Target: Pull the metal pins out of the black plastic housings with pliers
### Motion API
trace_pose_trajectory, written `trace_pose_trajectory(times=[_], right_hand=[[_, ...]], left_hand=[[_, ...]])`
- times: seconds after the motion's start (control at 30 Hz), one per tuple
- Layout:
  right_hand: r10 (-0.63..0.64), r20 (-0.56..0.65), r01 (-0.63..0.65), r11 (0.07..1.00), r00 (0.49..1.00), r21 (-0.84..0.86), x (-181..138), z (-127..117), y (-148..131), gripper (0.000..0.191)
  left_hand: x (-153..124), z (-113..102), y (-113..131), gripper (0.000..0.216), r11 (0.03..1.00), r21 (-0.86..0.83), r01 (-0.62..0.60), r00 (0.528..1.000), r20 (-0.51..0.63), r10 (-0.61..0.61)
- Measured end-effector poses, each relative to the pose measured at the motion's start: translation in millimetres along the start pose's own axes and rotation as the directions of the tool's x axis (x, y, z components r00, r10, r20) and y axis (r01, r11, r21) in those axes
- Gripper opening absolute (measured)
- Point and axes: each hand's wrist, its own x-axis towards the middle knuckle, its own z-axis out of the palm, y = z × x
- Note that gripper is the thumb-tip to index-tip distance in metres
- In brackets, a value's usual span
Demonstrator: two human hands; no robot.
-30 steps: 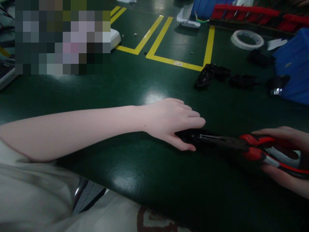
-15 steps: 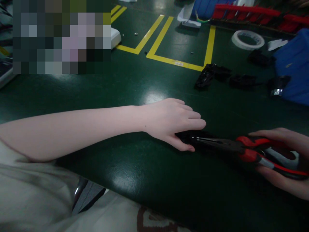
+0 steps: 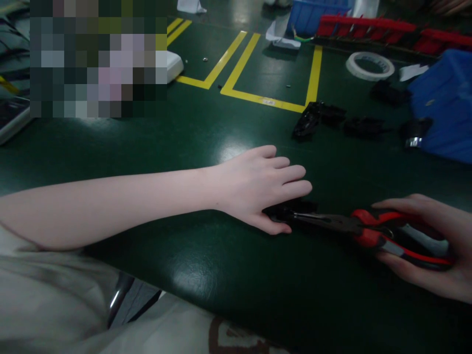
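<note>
My left hand (image 3: 261, 189) rests palm down on the dark green table (image 3: 221, 265), fingers and thumb closed over a small black part (image 3: 291, 210) that it pins to the surface. My right hand (image 3: 427, 246) grips the red and black handles of long-nose pliers (image 3: 372, 231). The pliers' thin metal jaws reach left to the black part beside my left thumb. Most of the part is hidden under my left hand.
Several black plastic parts (image 3: 324, 118) lie further back on the table. A roll of white tape (image 3: 369, 65) sits at the back right, beside a blue bin (image 3: 446, 103) and red bins (image 3: 365, 27). Yellow floor-style lines (image 3: 239, 64) mark the tabletop. A white object (image 3: 173, 64) lies at the back left.
The pliers and my right hand have shifted a little to the left, toward the black part. My left hand has stayed put, with its fingers slightly more spread.
</note>
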Motion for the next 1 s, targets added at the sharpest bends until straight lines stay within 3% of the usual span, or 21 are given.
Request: trace_pose_trajectory(times=[0.23, 0.47, 0.7, 1.0], right_hand=[[-0.03, -0.021, 0.029, 0.999, 0.999, -0.031, 2, -2, -7, 0.045], [-0.047, -0.033, 0.044, 0.995, 0.998, -0.088, 4, -4, -10, 0.044], [-0.109, -0.061, 0.103, 0.989, 0.992, -0.106, 8, -5, -13, 0.041], [-0.094, -0.078, 0.089, 0.994, 0.993, -0.068, 8, -4, -14, 0.041]], left_hand=[[-2, -5, 9, 0.034, 0.969, -0.225, 0.106, 0.993, -0.029, -0.115], [-3, -12, 19, 0.014, 0.769, -0.564, 0.301, 0.953, 0.152, -0.262], [-2, -19, 22, 0.011, 0.671, -0.641, 0.374, 0.925, 0.203, -0.321], [-3, -20, 22, 0.006, 0.741, -0.587, 0.326, 0.944, 0.163, -0.286]])
